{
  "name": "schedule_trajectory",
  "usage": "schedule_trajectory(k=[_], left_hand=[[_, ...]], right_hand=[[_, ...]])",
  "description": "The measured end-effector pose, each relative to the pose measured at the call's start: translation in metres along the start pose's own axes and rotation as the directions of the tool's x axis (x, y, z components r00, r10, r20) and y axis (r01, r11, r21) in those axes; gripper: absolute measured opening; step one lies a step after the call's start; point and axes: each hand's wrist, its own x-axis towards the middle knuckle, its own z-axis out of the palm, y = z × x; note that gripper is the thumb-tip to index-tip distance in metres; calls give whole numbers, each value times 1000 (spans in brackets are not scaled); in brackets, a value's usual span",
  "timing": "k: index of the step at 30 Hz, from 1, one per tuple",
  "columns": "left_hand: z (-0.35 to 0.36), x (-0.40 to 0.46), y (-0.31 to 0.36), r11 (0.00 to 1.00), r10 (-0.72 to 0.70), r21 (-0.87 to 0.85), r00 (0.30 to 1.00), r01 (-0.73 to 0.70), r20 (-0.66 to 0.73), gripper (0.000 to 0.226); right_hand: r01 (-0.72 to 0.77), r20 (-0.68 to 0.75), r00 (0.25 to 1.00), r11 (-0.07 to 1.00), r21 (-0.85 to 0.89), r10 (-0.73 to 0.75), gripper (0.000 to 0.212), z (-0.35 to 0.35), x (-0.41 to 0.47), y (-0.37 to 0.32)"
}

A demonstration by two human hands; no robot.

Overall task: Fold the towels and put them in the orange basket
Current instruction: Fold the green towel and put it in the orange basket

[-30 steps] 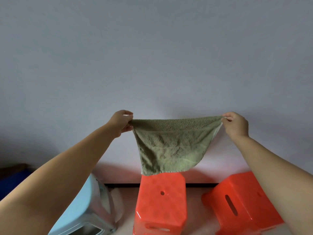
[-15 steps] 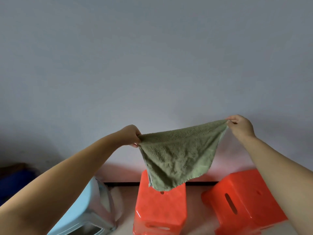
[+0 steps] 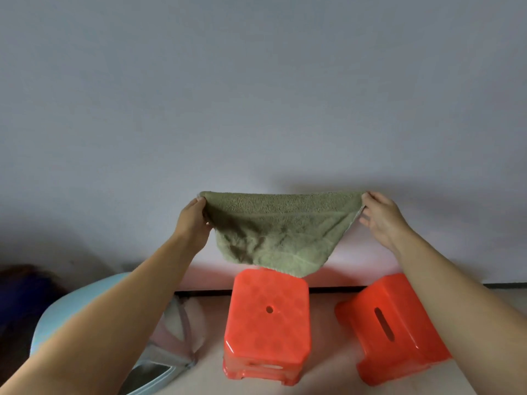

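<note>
We see the green towel (image 3: pixel 281 235) stretched midair, sagging above the red stool (image 3: pixel 268 323); left hand (image 3: pixel 192 223) and right hand (image 3: pixel 380 216) pinch its top corners. Fingertips partly hidden by cloth.

We had one head-worn view, looking forward and down, close over the stool (image 3: pixel 268 315) at 6 o'clock.
</note>
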Motion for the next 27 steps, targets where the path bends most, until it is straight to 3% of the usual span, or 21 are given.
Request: schedule_trajectory(k=[3, 10, 20, 24, 27], left_hand=[[9, 18, -5, 998, -44, 35, 997, 46, -59, 26], [23, 75, -20, 982, -88, 151, 983, 113, -162, 29], [-17, 70, -78, 977, -212, -31, 933, 213, -292, 17], [-31, 39, -123, 964, -248, 5, 902, 267, -355, 26], [-55, 11, -170, 928, -359, -46, 857, 369, -371, 24]], right_hand=[[17, -72, 997, 999, 36, -14, 24, 14, 19, 5], [-39, -153, 988, 997, -67, 29, 19, 22, 76, 31], [-99, -147, 986, 986, -135, 79, 19, 21, 73, 91], [-186, -159, 974, 968, -168, 159, 11, 7, 47, 139], [-279, -141, 957, 938, -204, 253, 16, -10, 22, 183]])
